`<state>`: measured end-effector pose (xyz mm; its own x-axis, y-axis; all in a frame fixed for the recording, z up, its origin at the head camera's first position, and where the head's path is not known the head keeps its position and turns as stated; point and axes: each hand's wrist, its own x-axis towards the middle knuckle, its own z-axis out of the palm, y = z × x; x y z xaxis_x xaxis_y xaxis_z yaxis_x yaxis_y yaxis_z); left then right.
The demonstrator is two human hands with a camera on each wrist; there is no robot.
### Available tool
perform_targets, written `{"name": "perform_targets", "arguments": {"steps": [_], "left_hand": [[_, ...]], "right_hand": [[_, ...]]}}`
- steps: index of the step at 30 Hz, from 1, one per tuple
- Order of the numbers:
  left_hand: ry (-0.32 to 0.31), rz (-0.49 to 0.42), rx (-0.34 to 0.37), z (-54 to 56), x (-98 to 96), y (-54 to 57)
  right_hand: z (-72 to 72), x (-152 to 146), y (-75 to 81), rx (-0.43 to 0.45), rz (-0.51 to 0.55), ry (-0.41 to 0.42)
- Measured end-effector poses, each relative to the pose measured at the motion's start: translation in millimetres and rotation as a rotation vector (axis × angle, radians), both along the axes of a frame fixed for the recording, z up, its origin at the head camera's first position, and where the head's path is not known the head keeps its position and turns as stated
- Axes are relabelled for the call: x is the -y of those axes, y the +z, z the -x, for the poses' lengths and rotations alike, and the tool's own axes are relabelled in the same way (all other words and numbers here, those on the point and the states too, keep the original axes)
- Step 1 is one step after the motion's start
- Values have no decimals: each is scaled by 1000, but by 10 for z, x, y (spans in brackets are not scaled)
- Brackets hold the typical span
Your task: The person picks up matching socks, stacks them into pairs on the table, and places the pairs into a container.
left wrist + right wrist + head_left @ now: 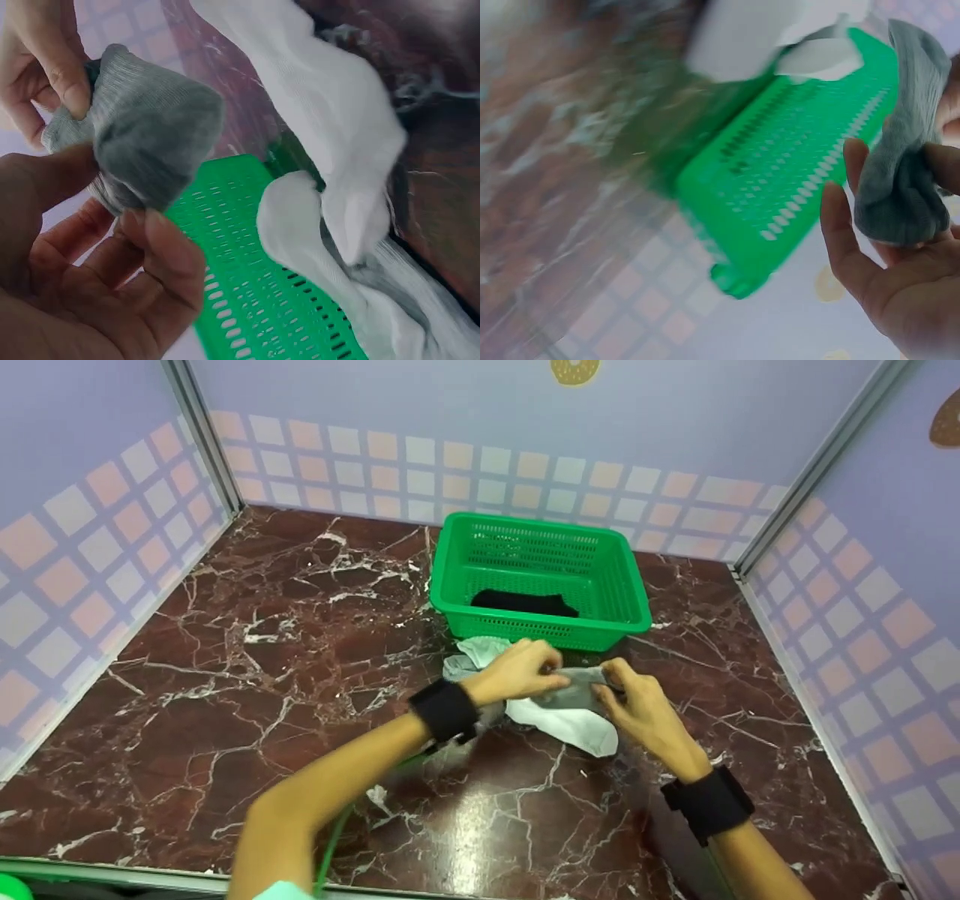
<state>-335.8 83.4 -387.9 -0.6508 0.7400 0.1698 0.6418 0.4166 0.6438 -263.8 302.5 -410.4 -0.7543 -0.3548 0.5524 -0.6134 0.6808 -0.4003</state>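
Between the two hands, in front of the basket, a grey sock (574, 688) is held up off the table. My left hand (523, 671) pinches one end of it between thumb and fingers. The other end is gripped by my right hand (641, 706). In the left wrist view the grey sock (154, 127) looks bunched, its ribbed cloth folded over. The right wrist view has the sock (907, 142) hanging across the fingers. Beneath the hands lies a white sock (570, 727), and more white and grey socks (480, 652) lie beside the left hand.
A green plastic basket (540, 630) with perforated walls stands just behind the hands. Inside it lies a dark, folded cloth item (525, 602). The dark red marble table (300, 660) is bounded by tiled-pattern walls on three sides. A green cord (334, 840) runs near the left arm.
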Motion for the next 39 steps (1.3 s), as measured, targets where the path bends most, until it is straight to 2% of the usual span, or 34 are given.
{"name": "perform_targets", "arguments": {"steps": [3, 5, 7, 10, 14, 16, 21, 25, 28, 31, 33, 35, 39], "left_hand": [[-30, -24, 59, -106, 237, 56], [-61, -64, 54, -159, 368, 92], [-80, -121, 43, -209, 476, 121], [-68, -249, 101, -311, 607, 140], [-3, -453, 248, -509, 747, 117], [28, -533, 298, -609, 813, 95], [63, -644, 428, -791, 956, 51], [47, -720, 646, -882, 1026, 13], [38, -765, 791, -938, 1065, -45], [59, -772, 853, -980, 1109, -128], [85, -762, 868, -995, 1139, -190], [112, -734, 853, -999, 1167, -250], [161, -607, 775, -989, 1216, -367]], "right_hand": [[-69, 92, 55, 34, 46, 78], [-118, 146, 92, 64, 87, 114], [-172, 201, 139, 93, 129, 137], [-263, 286, 220, 129, 183, 147], [-368, 384, 305, 119, 221, 185], [-405, 425, 329, 95, 231, 225], [-448, 490, 339, 49, 307, 438], [-494, 534, 392, 111, 369, 614], [-539, 553, 393, 205, 374, 653], [-553, 532, 293, 328, 365, 649], [-548, 513, 212, 404, 346, 622], [-536, 507, 150, 451, 304, 558], [-509, 509, 62, 471, 174, 407]]}}
